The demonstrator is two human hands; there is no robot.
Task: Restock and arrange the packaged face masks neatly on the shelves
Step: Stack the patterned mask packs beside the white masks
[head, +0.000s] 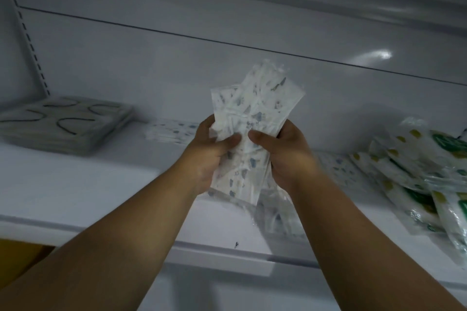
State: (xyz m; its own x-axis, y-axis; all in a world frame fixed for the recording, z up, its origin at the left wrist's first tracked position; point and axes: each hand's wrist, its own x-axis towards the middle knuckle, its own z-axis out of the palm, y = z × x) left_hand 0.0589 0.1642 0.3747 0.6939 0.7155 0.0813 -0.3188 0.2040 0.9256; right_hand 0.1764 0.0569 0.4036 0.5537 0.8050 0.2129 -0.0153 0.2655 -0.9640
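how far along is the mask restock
Partly done. A grey stack lies squared at the shelf's left end and one blue-print pack lies flat behind the hands. Both the left hand and right hand grip a bundle of blue-print packs, not yet shelved. The green-print packs at right lie in a loose heap.

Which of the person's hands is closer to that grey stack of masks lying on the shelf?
Left. The left hand is on the side of the grey stack; the right hand is farther, across the mask packets both hold.
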